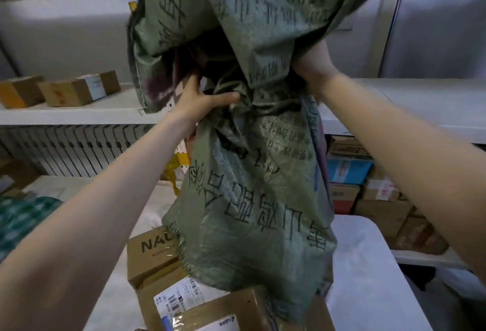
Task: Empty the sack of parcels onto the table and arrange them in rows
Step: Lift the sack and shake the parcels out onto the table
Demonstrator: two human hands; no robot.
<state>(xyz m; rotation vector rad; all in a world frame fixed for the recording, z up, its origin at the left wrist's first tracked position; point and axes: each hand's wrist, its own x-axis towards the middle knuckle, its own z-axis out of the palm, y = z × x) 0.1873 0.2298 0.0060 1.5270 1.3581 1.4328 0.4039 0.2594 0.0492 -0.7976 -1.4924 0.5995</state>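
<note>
— Where's the sack [252, 186]?
— It hangs below both hands, and its lower edge touches the cardboard parcels [155, 259] on the bench [368, 278].
— And the hands?
— The left hand [202, 101] clutches bunched fabric, thumb across it. The right hand [314, 67] grips a fold, fingers buried in cloth.

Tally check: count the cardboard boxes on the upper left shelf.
3: yellow-sided brown box far left, white-labelled brown box beside it, small brown box behind that. Green woven sack may hide more.
</note>
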